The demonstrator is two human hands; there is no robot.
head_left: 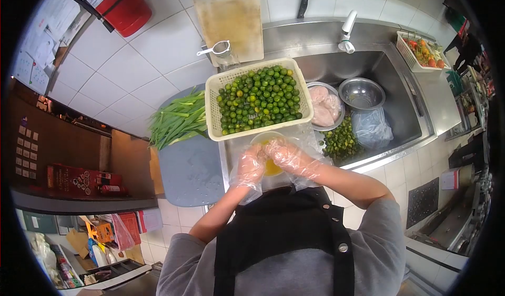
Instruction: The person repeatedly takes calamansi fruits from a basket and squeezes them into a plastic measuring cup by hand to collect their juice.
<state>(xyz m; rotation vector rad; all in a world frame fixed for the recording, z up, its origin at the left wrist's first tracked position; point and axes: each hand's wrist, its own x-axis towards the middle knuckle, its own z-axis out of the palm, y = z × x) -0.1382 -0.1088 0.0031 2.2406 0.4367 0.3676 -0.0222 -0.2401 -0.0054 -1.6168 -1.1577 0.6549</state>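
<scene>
Both my hands wear clear plastic gloves and meet over a round container of yellow juice. My left hand is closed at the container's left rim, fingers curled. My right hand is closed beside it, fingertips pinched together. Whatever lies between the fingers is hidden. Just beyond them, a cream plastic basket holds many small green calamansi, a few yellowish. Squeezed green halves lie heaped in the sink to the right of my right hand.
In the steel sink are a bowl of raw pale meat, a metal bowl and a plastic bag. Green leaves lie on a grey board at left. A strainer stands behind the basket, near a cutting board.
</scene>
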